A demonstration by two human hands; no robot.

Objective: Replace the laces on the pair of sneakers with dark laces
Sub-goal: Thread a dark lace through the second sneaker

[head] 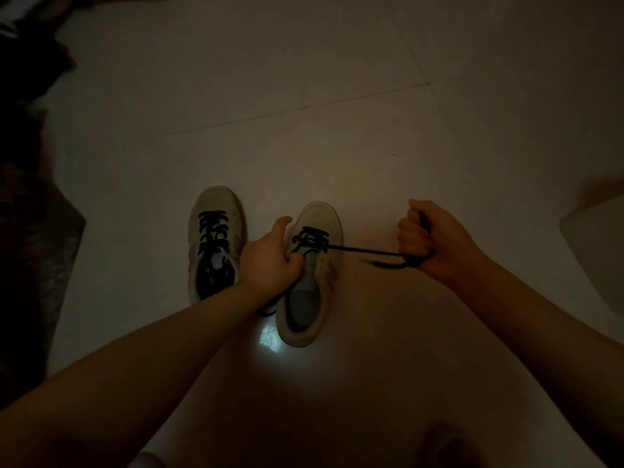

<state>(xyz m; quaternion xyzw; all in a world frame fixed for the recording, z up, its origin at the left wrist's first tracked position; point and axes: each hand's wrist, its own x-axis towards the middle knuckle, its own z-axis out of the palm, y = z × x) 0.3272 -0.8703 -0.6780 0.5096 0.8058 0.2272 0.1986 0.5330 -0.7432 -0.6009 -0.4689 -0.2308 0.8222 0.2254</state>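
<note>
The right hand [435, 238] is clenched into a fist around the free end of a dark, flat fabric lace [368, 252], with the slack wound about the fingers [410, 238] and a short loose tail hanging below the fist. From that fist the lace runs taut, nearly level and slightly upward, leftward to the upper eyelets of a pale, scuffed low-top sneaker [314, 282] standing on the floor with its toe pointing away from the person. The pull is therefore sideways, across the shoe's long axis rather than along it.

The left hand [270, 261] grasps that same sneaker at the near side of the lacing, fingers curled in over the grey tongue [309, 265] and thumb lying along the outer side, bracing it against the tug. A bit of dark lace shows beneath the left wrist; whether it is the other end of the same lace cannot be told in this dim light.

Judging from this, the step in hand is drawing the lace snug through the upper eyelets. The left hand is the nearer to the eyelets; the right stands well apart to the shoe's right, so any further threading would probably call for the right to bring the tip back in.

The second pale sneaker [214, 244] stands just beside the first, on its left, already crossed with dark lacing. Both rest on a light tiled floor [304, 113]. A dark, indistinct mass [33, 231] lies along the left edge.
</note>
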